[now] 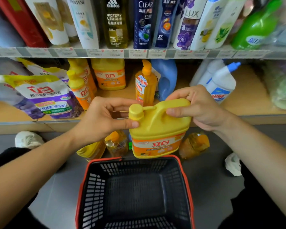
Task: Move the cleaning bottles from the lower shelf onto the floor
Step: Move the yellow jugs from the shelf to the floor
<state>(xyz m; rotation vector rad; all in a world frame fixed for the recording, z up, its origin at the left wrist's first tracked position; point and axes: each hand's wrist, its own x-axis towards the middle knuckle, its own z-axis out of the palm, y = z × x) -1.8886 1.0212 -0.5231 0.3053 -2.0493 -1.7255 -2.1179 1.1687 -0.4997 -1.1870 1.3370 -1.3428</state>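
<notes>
While above floor bottles (116, 143), jug (158, 128) near basket (106, 160).

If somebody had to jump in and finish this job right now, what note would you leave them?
Left hand: pinches the yellow jug at its cap.
Right hand: grips the jug's handle.
The jug is in the air, in front of the lower shelf.
Done: three bottles stand on the floor behind the basket.
Left: set this jug down, then take the second jug, pump bottle, orange bottles, blue jug and white bottles off the shelf.
</notes>
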